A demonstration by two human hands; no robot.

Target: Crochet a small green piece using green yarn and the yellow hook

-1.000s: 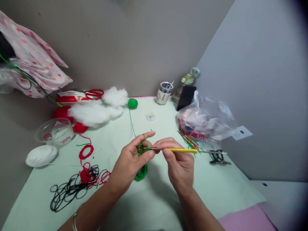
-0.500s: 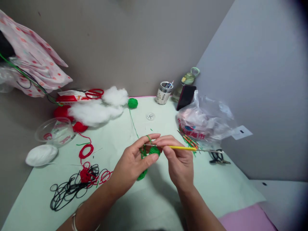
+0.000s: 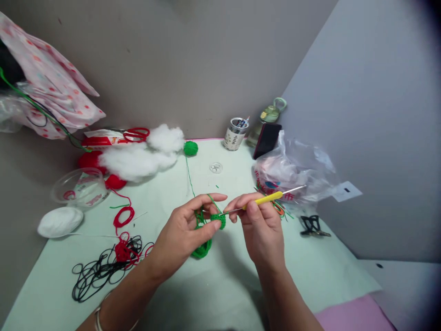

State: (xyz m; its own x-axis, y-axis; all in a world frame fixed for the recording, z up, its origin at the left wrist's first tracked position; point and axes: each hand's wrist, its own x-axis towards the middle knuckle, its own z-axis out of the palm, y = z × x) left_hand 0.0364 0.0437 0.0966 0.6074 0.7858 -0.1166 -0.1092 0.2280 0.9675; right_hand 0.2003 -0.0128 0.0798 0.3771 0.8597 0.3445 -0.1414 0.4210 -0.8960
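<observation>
Between thumb and fingers, my left hand (image 3: 188, 225) pinches a small green crochet piece (image 3: 218, 221). Green yarn runs up over its raised index finger, and more of the green crochet work (image 3: 201, 248) hangs below the palm. My right hand (image 3: 260, 225) grips a crochet hook (image 3: 263, 200) by its yellow handle. The hook's thin metal tip meets the top edge of the green piece, while its other metal end points up to the right. From the left hand a green strand leads back to a green yarn ball (image 3: 190, 148).
On the left lie white stuffing (image 3: 138, 161), red scissors (image 3: 137, 134), a clear plastic bowl (image 3: 79, 191), white yarn (image 3: 60, 222) and tangled black cord (image 3: 98, 273). A pen can (image 3: 236, 134), phone (image 3: 267, 140), plastic bag (image 3: 296, 170) and black clip (image 3: 312, 226) stand or lie right.
My right hand has shifted slightly right and down, and the hook has tilted, its back end now higher. The green piece is turned to show more of its stitches.
</observation>
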